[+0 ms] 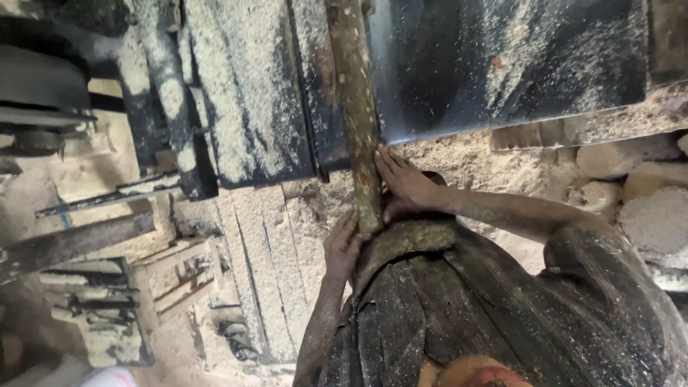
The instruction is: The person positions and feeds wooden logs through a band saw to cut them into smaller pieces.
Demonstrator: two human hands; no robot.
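Pole (pixel 356 107), 1 rough wooden length, lies lengthwise across the sawdust-covered saw bench (pixel 244 107), near end overhanging its front edge. Left hand (pixel 342 247) cups the butt; right hand (pixel 405 184) rests flat alongside. Step: feeding. Next calls for a steady, straight push.

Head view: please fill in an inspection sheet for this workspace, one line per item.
Surface: dark machine table, heavily dusted with sawdust.
Job's things: long rough wooden pole lying along the table's slot, near end at the person's waist.
Clutter: sawdust piles below the table edge; pale stone blocks at right.
Grippers: right hand flat against the pole's side; left hand gripping near its end.
Cables: nothing seen.
Surroundings: wooden planks on the floor; dark metal frame parts and slatted scrap at left.
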